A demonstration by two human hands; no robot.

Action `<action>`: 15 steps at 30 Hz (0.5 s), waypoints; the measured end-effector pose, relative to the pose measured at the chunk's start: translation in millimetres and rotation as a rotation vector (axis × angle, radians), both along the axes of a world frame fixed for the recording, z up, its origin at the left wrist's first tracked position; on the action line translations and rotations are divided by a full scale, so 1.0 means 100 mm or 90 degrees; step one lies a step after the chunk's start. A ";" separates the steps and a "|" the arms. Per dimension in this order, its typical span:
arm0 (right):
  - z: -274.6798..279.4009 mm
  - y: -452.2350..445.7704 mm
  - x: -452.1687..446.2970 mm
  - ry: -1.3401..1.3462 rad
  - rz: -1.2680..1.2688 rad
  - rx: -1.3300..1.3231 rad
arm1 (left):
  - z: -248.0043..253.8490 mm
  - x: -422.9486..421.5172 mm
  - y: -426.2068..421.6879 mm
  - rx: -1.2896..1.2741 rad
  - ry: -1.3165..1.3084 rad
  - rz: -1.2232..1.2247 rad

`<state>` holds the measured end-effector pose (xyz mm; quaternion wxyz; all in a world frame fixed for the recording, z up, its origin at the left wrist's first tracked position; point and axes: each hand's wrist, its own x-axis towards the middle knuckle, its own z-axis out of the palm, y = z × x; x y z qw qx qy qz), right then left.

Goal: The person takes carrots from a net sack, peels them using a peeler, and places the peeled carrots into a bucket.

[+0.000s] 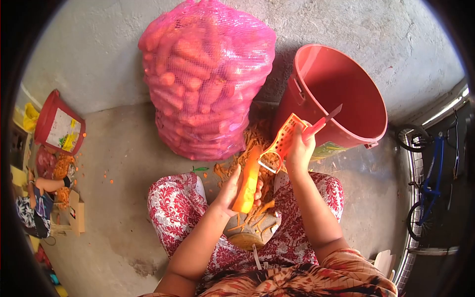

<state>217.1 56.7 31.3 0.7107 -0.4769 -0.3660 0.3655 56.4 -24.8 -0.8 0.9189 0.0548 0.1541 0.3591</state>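
Observation:
My left hand (226, 194) is closed around a peeled carrot (247, 185), bright orange and held nearly upright above my lap. My right hand (300, 152) grips an orange plastic peeler (287, 136) whose looped head and pale blade reach to the carrot's upper right side; I cannot tell whether they touch. The same hand also holds a knife (316, 127) by its red handle, its blade pointing up and right before the bucket. Below the carrot, a round wooden-looking block (247, 241) between my legs carries strips of peel (238, 223).
A pink mesh sack (208, 84) full of carrots leans on the wall ahead. Beside it stands a large red bucket (341, 123), with peelings (257, 136) on the floor between them. Far left are another person (37, 198) and a smaller red bucket (59, 123). A blue bicycle (434, 168) is at right.

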 end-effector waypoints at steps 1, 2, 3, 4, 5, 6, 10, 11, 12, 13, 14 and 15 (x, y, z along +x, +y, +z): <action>-0.04 0.00 -0.02 -0.005 0.002 0.003 | -0.01 0.00 0.00 -0.014 -0.030 -0.004; -0.07 -0.01 -0.04 -0.009 0.004 0.006 | -0.03 -0.01 0.00 -0.018 -0.017 -0.010; -0.03 -0.06 -0.11 -0.010 0.017 -0.003 | -0.04 -0.03 0.00 -0.021 -0.005 -0.015; 0.03 -0.14 -0.17 -0.004 0.055 -0.025 | -0.05 -0.03 0.00 -0.025 0.007 -0.019; 0.05 -0.18 -0.24 -0.034 0.059 -0.015 | -0.05 -0.03 0.00 -0.021 0.016 -0.017; 0.04 -0.21 -0.28 -0.065 0.064 -0.007 | -0.05 -0.02 -0.01 -0.018 0.024 -0.015; 0.00 -0.28 -0.35 -0.119 0.114 -0.052 | -0.08 -0.02 0.00 -0.010 0.073 -0.052; -0.02 -0.25 -0.34 -0.164 0.074 -0.038 | -0.08 -0.02 -0.01 -0.004 0.078 -0.064; -0.07 -0.19 -0.29 -0.209 0.034 -0.025 | -0.07 -0.02 -0.02 0.003 0.083 -0.076; -0.12 -0.11 -0.23 -0.252 -0.006 -0.011 | -0.07 -0.03 -0.03 0.009 0.088 -0.087; -0.16 0.02 -0.09 -0.265 -0.044 0.011 | -0.05 -0.03 -0.03 0.030 0.064 -0.091; -0.14 0.18 0.06 -0.275 -0.118 0.034 | -0.03 -0.04 -0.04 0.051 0.040 -0.097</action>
